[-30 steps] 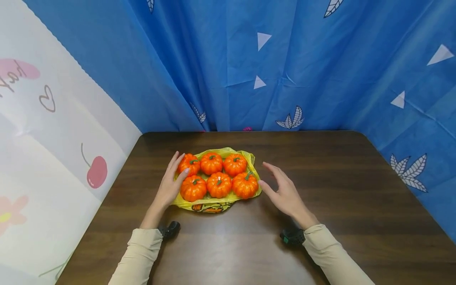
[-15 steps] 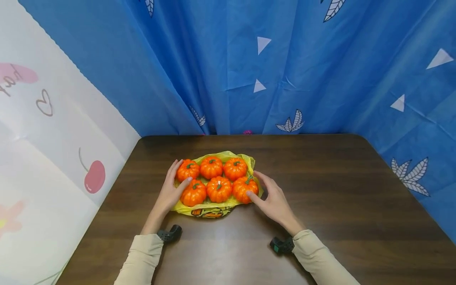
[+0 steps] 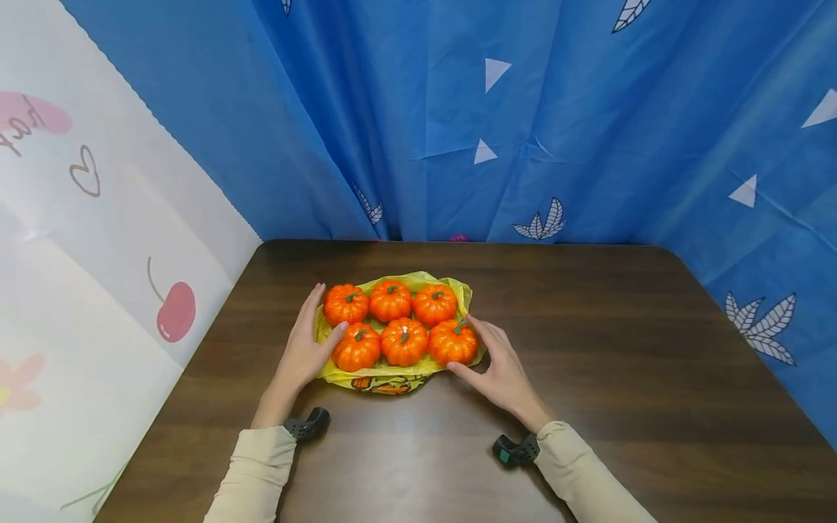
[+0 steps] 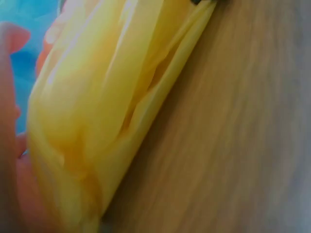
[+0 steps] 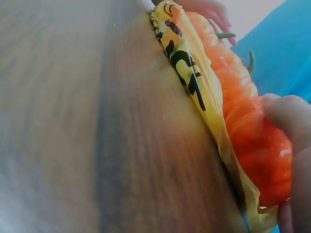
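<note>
Small orange pumpkins with green stems lie in two rows of three on a spread yellow plastic bag (image 3: 386,374). My right hand (image 3: 500,374) curves round the front-right pumpkin (image 3: 453,343), thumb at its front and fingers at its far right side. In the right wrist view the thumb (image 5: 286,114) touches that pumpkin's orange skin (image 5: 252,141). At the bag's left edge my left hand (image 3: 304,349) stands with extended fingers, its thumb beside the front-left pumpkin (image 3: 356,347). The bag's crumpled side (image 4: 97,97) fills much of the left wrist view, hiding part of that hand.
The dark wooden table (image 3: 588,334) bears the bag left of its middle. A blue curtain (image 3: 445,145) hangs along its back and right, a white printed sheet (image 3: 131,240) on the left. Black wrist cameras (image 3: 516,450) sit on both wrists.
My right hand has moved left from beside the bag to the front-right pumpkin, its thumb sliding towards the pumpkin's front. My left hand has drawn slightly outward. The pumpkins stay in their rows.
</note>
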{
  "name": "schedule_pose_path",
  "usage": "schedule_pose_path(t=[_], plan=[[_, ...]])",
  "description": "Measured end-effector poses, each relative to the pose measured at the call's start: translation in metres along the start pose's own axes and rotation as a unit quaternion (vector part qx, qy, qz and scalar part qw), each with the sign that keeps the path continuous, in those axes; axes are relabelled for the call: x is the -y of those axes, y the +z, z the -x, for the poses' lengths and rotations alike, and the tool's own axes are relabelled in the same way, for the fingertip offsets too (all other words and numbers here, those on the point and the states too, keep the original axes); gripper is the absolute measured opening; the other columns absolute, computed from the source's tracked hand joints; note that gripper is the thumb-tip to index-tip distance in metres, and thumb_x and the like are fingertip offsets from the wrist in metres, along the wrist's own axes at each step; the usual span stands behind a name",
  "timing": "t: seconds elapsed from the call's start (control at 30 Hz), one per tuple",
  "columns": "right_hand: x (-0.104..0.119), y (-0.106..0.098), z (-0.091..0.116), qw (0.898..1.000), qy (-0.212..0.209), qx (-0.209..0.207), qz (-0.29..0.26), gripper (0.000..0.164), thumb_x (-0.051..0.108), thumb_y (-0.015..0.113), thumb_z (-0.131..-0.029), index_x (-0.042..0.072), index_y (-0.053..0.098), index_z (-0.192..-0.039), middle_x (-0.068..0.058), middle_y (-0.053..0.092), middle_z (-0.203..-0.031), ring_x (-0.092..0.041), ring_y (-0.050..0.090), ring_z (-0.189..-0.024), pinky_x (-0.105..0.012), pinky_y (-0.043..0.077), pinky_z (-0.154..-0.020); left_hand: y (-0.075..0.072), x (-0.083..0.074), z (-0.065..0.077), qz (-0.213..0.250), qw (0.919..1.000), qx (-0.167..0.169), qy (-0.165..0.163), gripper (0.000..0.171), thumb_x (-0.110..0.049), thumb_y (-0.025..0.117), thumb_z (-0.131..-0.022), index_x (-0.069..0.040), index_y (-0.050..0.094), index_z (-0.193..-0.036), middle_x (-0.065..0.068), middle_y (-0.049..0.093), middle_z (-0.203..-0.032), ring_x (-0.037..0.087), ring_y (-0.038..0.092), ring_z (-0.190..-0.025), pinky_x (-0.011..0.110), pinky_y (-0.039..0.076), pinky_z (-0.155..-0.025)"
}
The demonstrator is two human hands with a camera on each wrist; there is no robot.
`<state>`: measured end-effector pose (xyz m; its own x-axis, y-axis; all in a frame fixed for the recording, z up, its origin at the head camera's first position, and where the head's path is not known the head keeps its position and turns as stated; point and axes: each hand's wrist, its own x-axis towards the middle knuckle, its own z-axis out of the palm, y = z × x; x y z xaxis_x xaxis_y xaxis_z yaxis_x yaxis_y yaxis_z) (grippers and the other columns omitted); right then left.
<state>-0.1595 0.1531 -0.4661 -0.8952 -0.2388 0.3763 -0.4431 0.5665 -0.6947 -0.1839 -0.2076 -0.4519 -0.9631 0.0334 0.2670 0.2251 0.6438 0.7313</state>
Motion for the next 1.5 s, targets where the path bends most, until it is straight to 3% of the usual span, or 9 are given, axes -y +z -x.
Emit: schedule_pose_path(t=[0.23,0.4,0.57,1.5], plan=[[-0.004,0.000,0.004,1.000,-0.006,0.008,0.013,0.085,0.039,0.087,-0.084,0.008,0.047,-0.153,-0.010,0.054,-0.151,-0.031,0.045,-0.141,-0.060,0.043,-0.113,-0.005,0.011,0.004,-0.034,0.9986,0.038,-0.014,0.084,-0.049,0.061,-0.100,-0.016,0.019,-0.166,0.013,0.018,-0.172,0.040,0.019,-0.157,0.068,0.021,-0.122],[-0.005,-0.003,0.005,1.000,-0.011,0.007,0.015,0.083,0.039,0.086,-0.084,0.006,0.049,-0.151,-0.011,0.055,-0.151,-0.032,0.045,-0.141,-0.060,0.042,-0.114,-0.003,0.012,0.005,-0.026,0.9977,0.050,-0.036,0.079,-0.053,0.052,-0.104,-0.017,0.018,-0.166,0.014,0.021,-0.171,0.043,0.024,-0.155,0.068,0.022,-0.122],[-0.005,-0.005,0.007,1.000,-0.014,0.001,0.015,0.079,0.037,0.087,-0.083,0.007,0.053,-0.148,-0.011,0.056,-0.150,-0.032,0.045,-0.142,-0.059,0.041,-0.115,0.001,0.011,0.005,-0.033,0.9963,0.071,-0.036,0.087,-0.055,0.057,-0.101,-0.018,0.013,-0.167,0.016,0.022,-0.171,0.045,0.027,-0.153,0.068,0.024,-0.120],[-0.004,-0.003,0.008,1.000,0.004,-0.014,0.020,0.077,0.041,0.087,-0.083,0.010,0.056,-0.147,-0.009,0.057,-0.149,-0.031,0.049,-0.139,-0.059,0.045,-0.111,-0.004,0.008,0.007,-0.061,0.9932,0.085,-0.051,0.089,-0.059,0.055,-0.100,-0.020,0.011,-0.167,0.017,0.020,-0.171,0.052,0.026,-0.151,0.076,0.022,-0.116]])
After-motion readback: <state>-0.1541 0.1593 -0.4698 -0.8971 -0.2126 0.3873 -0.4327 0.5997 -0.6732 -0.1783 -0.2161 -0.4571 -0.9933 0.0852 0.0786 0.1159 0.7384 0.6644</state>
